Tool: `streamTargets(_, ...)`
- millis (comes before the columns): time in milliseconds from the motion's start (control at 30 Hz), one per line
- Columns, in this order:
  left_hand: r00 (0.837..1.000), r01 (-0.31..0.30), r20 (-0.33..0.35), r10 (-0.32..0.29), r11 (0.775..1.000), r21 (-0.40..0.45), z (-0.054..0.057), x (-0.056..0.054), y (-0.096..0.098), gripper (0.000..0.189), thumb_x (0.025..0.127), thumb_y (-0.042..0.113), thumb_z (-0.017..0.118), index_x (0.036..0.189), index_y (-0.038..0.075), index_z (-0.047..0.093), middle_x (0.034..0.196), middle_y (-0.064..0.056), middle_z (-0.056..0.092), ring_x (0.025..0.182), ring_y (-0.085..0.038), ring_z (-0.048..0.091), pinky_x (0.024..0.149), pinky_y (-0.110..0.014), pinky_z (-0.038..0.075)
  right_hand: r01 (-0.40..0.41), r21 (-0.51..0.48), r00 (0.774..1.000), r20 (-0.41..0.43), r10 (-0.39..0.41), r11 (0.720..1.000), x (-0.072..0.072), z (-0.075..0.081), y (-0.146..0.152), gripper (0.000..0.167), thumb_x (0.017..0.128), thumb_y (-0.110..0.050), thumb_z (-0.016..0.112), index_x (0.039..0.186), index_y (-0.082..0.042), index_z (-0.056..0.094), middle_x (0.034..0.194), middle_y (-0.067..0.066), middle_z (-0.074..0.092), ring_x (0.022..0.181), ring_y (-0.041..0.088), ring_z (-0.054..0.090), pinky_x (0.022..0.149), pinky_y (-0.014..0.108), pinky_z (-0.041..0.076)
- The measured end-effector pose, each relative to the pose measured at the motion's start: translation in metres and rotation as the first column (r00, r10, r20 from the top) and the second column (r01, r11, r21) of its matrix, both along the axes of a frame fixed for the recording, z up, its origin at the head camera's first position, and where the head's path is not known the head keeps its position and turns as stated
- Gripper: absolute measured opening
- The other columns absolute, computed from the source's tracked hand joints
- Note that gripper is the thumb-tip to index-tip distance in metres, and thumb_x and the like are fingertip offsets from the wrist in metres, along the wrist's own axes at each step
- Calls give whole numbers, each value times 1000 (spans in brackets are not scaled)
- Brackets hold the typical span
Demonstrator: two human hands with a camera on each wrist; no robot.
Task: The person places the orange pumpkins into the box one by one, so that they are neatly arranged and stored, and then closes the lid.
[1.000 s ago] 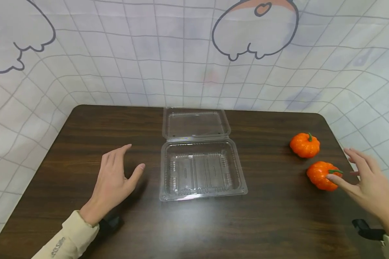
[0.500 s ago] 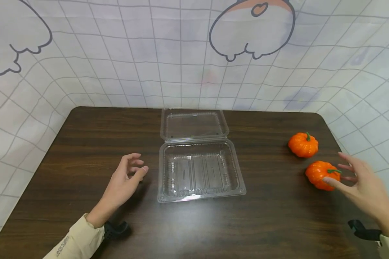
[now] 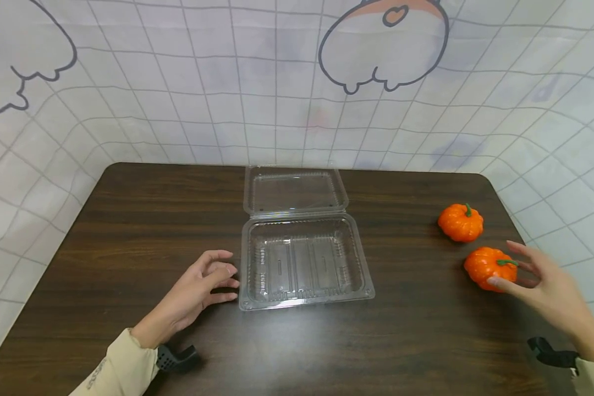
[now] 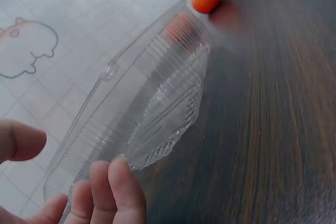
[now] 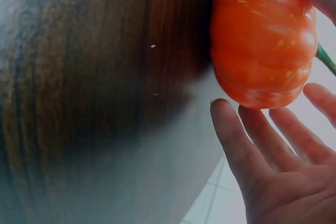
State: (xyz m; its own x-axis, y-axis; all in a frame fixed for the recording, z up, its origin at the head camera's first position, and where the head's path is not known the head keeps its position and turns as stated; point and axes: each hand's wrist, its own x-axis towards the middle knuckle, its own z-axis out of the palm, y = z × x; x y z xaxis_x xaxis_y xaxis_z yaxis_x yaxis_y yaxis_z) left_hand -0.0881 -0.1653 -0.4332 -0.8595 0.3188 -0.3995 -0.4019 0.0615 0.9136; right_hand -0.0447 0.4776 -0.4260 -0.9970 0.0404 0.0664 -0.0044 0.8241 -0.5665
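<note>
A clear plastic clamshell container (image 3: 307,302) lies open on the table, its lid (image 3: 297,192) folded back toward the wall. My left hand (image 3: 190,297) is beside its left rim, fingers loosely bent and fingertips right at the edge, holding nothing. At the right, the nearer orange toy pumpkin (image 3: 485,268) with a green stem lies between the thumb and spread fingers of my right hand (image 3: 549,289). In the right wrist view, fingertips (image 5: 223,109) come right up to that pumpkin's side, and the thumb overlaps its opposite side.
Behind the nearer pumpkin sits a second orange pumpkin (image 3: 460,224). The dark wooden table (image 3: 401,335) ends at rounded back corners. A white gridded cloth (image 3: 277,82) with cartoon drawings hangs round the back and sides.
My left hand has moved right, to the container's left edge, its fingers bending in. My right hand has moved slightly left, closer around the nearer pumpkin. Container and pumpkins stay put.
</note>
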Motion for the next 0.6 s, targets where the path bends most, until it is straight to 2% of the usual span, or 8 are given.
streamTargets(100, 999, 35, 38, -38, 997, 75, -1, 0, -2, 48, 104, 21, 62, 142, 10, 35, 111, 3, 61, 103, -17, 66, 93, -38, 62, 0, -51, 1000, 8, 1, 999, 1, -4, 1, 89, 86, -20, 86, 160, -14, 37, 150, -32, 44, 104, -38, 38, 74, -4, 44)
streamTargets(167, 997, 60, 47, -66, 990, 128, -1, 0, -3, 47, 103, 17, 64, 140, 12, 35, 109, 4, 61, 100, -16, 66, 92, -38, 62, 8, -58, 1000, 16, -8, 998, 1, -5, 1, 88, 86, -20, 86, 159, -14, 38, 141, -41, 42, 103, -38, 39, 73, -4, 43)
streamTargets(267, 993, 94, 56, -106, 979, 183, -1, 0, -4, 51, 100, 10, 67, 139, 14, 34, 110, 3, 59, 97, -15, 65, 91, -36, 62, 26, -35, 999, 38, -25, 999, 1, -6, 0, 86, 87, -24, 85, 159, -15, 38, 141, -40, 42, 102, -38, 36, 73, -5, 40)
streamTargets(433, 988, 121, 72, -137, 975, 188, -2, 1, -3, 55, 95, 7, 73, 136, 17, 37, 111, 2, 55, 92, -12, 65, 90, -33, 63, 40, -25, 997, 73, -38, 999, 2, -5, -1, 84, 89, -29, 83, 159, -19, 38, 152, -29, 42, 101, -37, 33, 73, -4, 39)
streamTargets(600, 985, 147, 62, -162, 968, 203, -5, 3, -1, 56, 93, 4, 74, 133, 18, 38, 109, 2, 54, 87, -10, 67, 89, -33, 63, 52, -32, 995, 88, -49, 998, 3, -5, 1, 79, 91, -31, 81, 158, -18, 41, 143, -42, 37, 100, -38, 33, 72, -4, 38)
